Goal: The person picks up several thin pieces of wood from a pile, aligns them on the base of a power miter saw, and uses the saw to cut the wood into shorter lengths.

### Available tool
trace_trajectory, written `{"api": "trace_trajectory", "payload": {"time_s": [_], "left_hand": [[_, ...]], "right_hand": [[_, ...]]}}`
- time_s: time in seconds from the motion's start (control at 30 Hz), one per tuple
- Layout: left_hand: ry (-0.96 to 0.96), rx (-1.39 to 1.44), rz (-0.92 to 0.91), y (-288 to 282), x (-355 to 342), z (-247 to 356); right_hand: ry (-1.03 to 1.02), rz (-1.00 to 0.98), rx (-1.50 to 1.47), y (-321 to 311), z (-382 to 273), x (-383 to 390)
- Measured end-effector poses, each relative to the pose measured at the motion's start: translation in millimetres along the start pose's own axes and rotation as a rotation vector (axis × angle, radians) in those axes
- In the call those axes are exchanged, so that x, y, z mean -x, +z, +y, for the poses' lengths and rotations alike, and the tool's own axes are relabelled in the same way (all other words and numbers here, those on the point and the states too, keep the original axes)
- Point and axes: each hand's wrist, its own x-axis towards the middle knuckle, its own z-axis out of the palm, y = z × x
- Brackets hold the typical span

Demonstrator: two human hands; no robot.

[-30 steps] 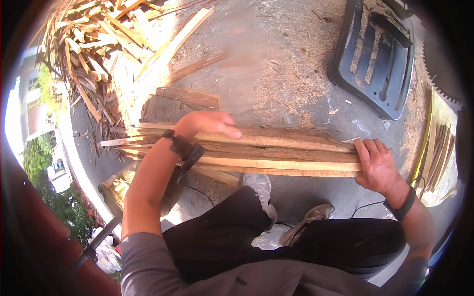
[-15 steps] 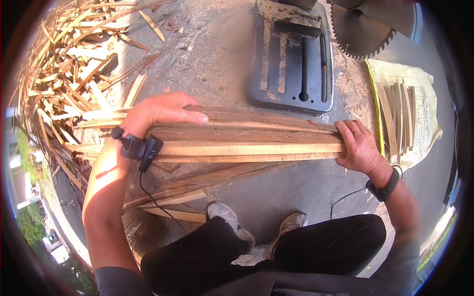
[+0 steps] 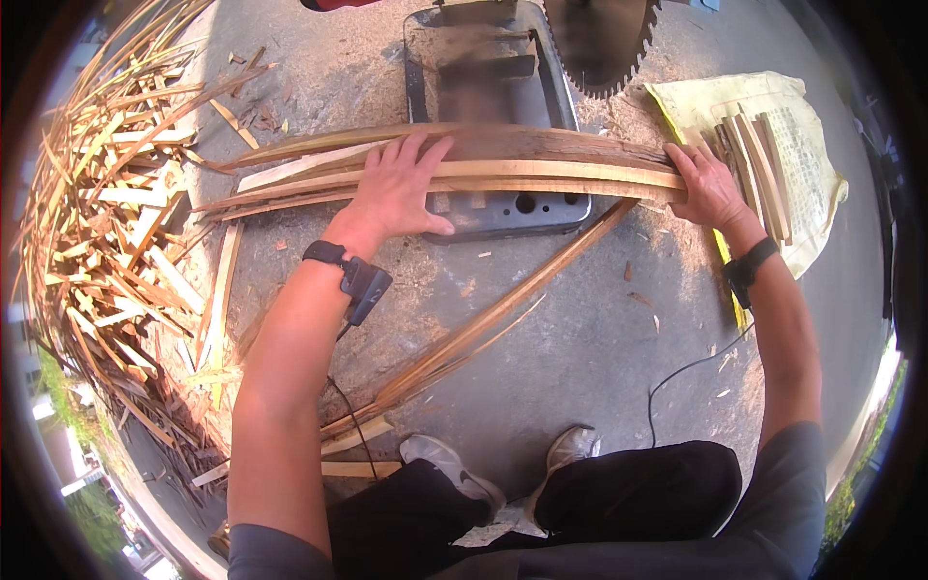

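Observation:
A bundle of long, rough wooden strips (image 3: 570, 172) lies crosswise over the dark metal base (image 3: 536, 215) of a cut-off saw. My left hand (image 3: 394, 188) rests on the bundle left of its middle, fingers spread and thumb pointing right. My right hand (image 3: 713, 189) is closed round the bundle's right end, fingers over the top edge. Beyond the base hangs the toothed round saw blade (image 3: 601, 46). One loose long strip (image 3: 503, 314) slants across the ground from near my left foot up toward the bundle.
A large heap of split wood scraps (image 3: 116, 242) covers the left side. Several short sticks (image 3: 759, 174) lie on a pale yellow sack (image 3: 817, 184) at the right. My shoes (image 3: 449, 469) stand at the near side. Sawdust and chips are scattered on the concrete (image 3: 619, 358).
The bundle has moved away from me, from in front of the saw base to over it. My left hand has shifted right along it, fingers now spread. My right hand keeps its grip.

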Motion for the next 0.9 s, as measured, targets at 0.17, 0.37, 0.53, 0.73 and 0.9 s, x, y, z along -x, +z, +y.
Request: {"api": "trace_trajectory", "payload": {"time_s": [0.17, 0.37, 0.53, 0.73, 0.9], "left_hand": [[-0.073, -0.149, 0.100, 18, 7, -12], [-0.149, -0.132, 0.158, 24, -5, -2], [-0.170, -0.246, 0.217, 26, -26, 6], [-0.235, -0.232, 0.171, 30, -47, 15], [-0.256, -0.237, 0.147, 25, -43, 13]], "right_hand": [[0.004, 0.068, 0.068, 11, 15, -23], [0.060, 0.040, 0.146, 11, 20, -49], [0.270, 0.057, 0.196, 22, 28, -80], [0.346, 0.215, 0.185, 47, 1, -79], [0.052, 0.082, -0.165, 63, -40, -22]]}}
